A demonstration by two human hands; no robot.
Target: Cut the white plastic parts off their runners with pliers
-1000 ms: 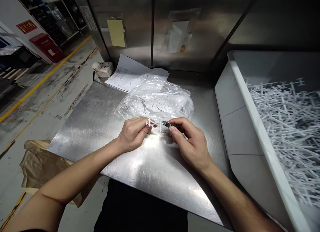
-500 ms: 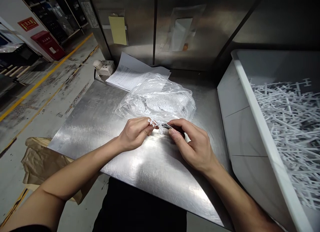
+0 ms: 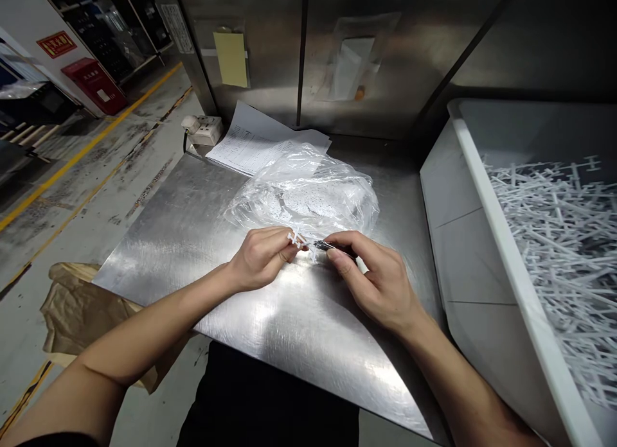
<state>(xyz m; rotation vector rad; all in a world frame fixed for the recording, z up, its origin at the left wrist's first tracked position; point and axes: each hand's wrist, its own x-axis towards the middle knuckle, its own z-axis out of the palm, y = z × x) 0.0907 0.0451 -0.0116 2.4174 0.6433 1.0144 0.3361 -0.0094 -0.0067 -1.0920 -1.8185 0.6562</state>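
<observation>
White plastic, a small branched sprue piece [image 3: 297,241], sits pinched between the thumb and fingertips of your left hand [image 3: 258,259], with its little cross arms sticking out just past your fingertips [image 3: 287,247]. Your left fingers are curled shut around it, knuckles up, the heel of the hand low over the steel table [image 3: 202,228]. Your right hand [image 3: 380,281] is closed too, gripping a slim dark tool [image 3: 326,246] between thumb and forefinger; its metal tip points left and meets the white piece just beyond your left fingertips. Whether the tip is cutting in or only touching, you cannot tell from this view.

Directly behind both sets of fingers lies a crumpled clear plastic bag [image 3: 308,193] with pale small parts inside, its near edge just beside the white piece. Further behind the bag, printed paper sheets [image 3: 250,145] rest on the table, and a white power strip [image 3: 205,130] sits at the table's far left corner. Well off to the right of your right hand stands a large white bin [image 3: 486,196] heaped with white plastic runners [image 3: 559,241]. Below your left forearm, brown paper [image 3: 72,312] lies on the floor.
</observation>
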